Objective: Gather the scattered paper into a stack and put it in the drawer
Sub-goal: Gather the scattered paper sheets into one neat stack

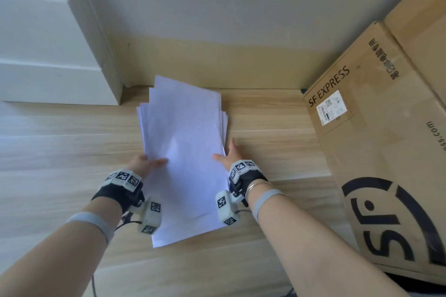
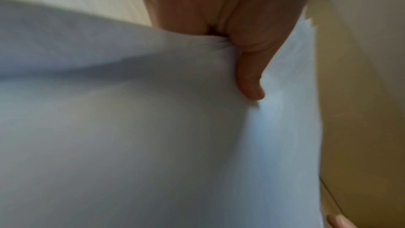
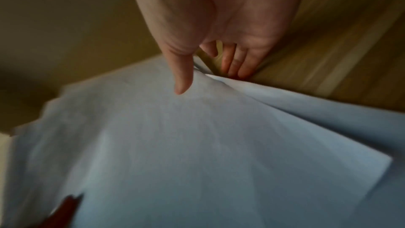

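Near edge of paper: the paper stack [image 1: 183, 151] lies on the wooden floor [image 1: 60, 151], its closest corner between the 2 forearms, sheets roughly gathered.
Left hand: the left hand [image 1: 144, 163] holds the stack's left edge, thumb on top; in the left wrist view the thumb presses into the top sheet and the edge bunches into the palm. Fingers are hidden beneath; it reads as a pinch on the paper.
Right hand: the right hand [image 1: 228, 155] sits at the stack's right edge, thumb laid on the top sheet, fingers extended under the edge against the floor, wedging in, not yet closed.
Far end of paper: corners are fanned and staggered; alignment is incomplete.
Beyond: a white cabinet [image 1: 48, 60] stands at far left, a cardboard box [image 1: 376, 127] at right, wall behind. No open drawer is visible.
Step in hand: squaring and lifting the stack, judged from the grips.
Next move calls for: closing the right grip, tapping the edges level, then locating and opening the drawer, probably with 1 hand freed.
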A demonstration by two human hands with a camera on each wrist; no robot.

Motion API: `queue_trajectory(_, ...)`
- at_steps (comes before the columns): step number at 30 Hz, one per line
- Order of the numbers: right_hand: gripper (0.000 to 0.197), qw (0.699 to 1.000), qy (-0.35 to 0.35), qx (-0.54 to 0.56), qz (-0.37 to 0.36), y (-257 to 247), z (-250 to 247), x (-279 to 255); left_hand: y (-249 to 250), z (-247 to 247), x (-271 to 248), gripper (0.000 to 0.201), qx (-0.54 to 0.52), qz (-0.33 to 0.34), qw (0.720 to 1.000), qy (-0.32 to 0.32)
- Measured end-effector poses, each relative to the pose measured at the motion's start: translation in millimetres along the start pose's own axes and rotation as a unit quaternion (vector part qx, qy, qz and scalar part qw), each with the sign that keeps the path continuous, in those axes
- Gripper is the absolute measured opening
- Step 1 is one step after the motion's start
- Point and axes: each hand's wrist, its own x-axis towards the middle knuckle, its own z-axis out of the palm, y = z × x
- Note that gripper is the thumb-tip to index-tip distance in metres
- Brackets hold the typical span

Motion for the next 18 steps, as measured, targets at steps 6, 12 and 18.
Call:
queue_trajectory(6,0.032,0.968,0.108,0.197,-0.116,-29,-40,-22,43,-2,-21,0.032,-0.076,0.121,0.989,-0.028)
queue_trajectory(12,0.029,0.932,0.136,0.255,-0.219,-75,-78,-60,93,-7,-50,0.008,-0.115,0.248,0.962,0.012)
queue_trajectory(18,0.029,0.921,0.133,0.298,-0.213,-94,-78,-80,112,-18,-77,0.027,-0.143,0.296,0.944,-0.004)
